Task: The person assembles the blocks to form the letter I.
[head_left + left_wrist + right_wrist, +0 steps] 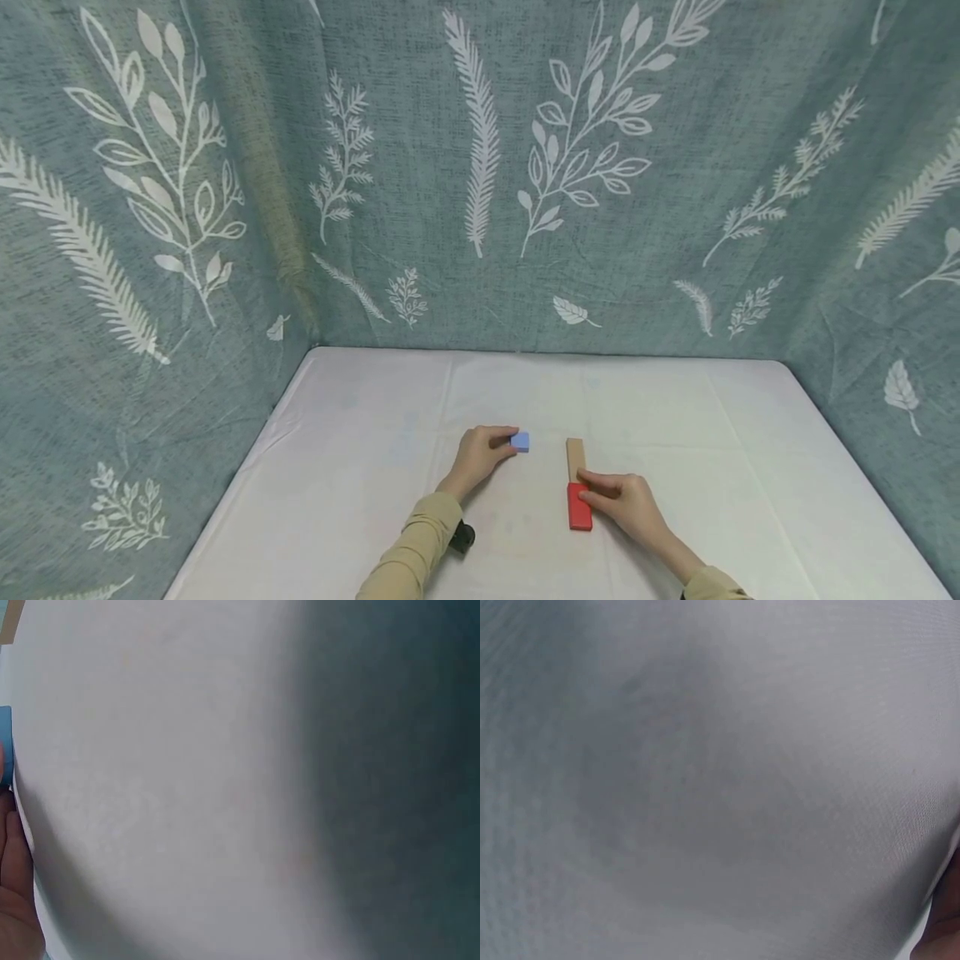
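My left hand pinches a small blue block between thumb and forefinger, left of the table's middle line. At the left edge of the left wrist view, the same block and part of the fingers show. To the right, a longer red block lies end to end with a narrow tan block, the tan one farther away. My right hand pinches the red block near that joint, thumb over its top and forefinger by its far end. The right wrist view catches only a sliver of the hand.
A white cloth covers the table. Blue-green curtains with white leaf prints hang behind it and along both sides. A black wrist camera sits beside the left sleeve, low over the cloth.
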`<action>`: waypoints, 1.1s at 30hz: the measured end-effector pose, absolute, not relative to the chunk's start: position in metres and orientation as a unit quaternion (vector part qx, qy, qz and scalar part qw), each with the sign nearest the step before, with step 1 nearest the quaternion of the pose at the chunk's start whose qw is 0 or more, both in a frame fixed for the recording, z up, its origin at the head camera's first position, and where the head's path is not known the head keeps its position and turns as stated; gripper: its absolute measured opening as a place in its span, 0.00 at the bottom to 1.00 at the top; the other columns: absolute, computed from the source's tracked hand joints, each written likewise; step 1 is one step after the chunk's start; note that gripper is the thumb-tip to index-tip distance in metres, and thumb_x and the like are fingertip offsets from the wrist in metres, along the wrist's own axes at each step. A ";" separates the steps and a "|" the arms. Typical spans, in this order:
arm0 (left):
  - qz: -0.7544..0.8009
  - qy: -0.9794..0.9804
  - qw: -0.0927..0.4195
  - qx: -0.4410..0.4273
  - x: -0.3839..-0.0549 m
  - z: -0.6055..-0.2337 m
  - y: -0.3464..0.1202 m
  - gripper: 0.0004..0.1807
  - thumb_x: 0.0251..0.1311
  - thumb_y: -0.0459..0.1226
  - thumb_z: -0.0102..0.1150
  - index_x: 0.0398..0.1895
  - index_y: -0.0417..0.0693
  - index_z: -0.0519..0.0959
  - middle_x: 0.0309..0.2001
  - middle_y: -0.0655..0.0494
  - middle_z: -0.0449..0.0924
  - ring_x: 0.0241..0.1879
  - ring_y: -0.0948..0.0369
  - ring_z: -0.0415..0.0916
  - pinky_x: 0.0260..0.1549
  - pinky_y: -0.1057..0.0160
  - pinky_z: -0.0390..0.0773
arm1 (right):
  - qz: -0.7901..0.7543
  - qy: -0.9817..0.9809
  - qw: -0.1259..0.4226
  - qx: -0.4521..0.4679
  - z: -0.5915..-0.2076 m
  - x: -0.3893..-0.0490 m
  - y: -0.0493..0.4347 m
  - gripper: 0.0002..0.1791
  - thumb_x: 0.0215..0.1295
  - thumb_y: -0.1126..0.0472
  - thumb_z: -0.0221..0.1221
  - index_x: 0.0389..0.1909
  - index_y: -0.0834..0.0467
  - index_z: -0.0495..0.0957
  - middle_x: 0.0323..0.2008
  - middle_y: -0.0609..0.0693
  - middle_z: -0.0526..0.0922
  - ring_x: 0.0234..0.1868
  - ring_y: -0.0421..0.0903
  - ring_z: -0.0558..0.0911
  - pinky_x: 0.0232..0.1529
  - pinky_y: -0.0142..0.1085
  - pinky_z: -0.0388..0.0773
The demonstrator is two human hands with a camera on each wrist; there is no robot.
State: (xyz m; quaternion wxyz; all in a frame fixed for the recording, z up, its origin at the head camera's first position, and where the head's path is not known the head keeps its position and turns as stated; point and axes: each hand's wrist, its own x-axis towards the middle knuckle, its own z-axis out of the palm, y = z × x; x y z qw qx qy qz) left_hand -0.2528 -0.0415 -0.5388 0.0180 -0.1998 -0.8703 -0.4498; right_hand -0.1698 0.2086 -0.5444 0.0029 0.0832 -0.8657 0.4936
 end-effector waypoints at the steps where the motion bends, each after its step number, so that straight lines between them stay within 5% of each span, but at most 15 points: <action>1: -0.452 -0.869 0.018 -0.201 -0.253 -0.538 -0.042 0.16 0.49 0.34 0.62 0.45 0.43 0.79 0.45 0.48 0.79 0.47 0.53 0.76 0.48 0.56 0.74 | 0.496 -0.864 0.002 0.081 -0.545 -0.170 0.208 0.21 0.48 0.55 0.65 0.45 0.55 0.80 0.43 0.46 0.82 0.49 0.46 0.78 0.45 0.28 0.76; 33: -0.464 -0.866 0.034 -0.183 -0.287 -0.483 -0.008 0.16 0.53 0.31 0.59 0.47 0.41 0.78 0.46 0.47 0.79 0.47 0.54 0.76 0.44 0.61 0.77 | 0.492 -0.867 -0.003 0.079 -0.541 -0.170 0.209 0.22 0.47 0.55 0.66 0.46 0.55 0.80 0.43 0.45 0.82 0.49 0.44 0.78 0.45 0.26 0.76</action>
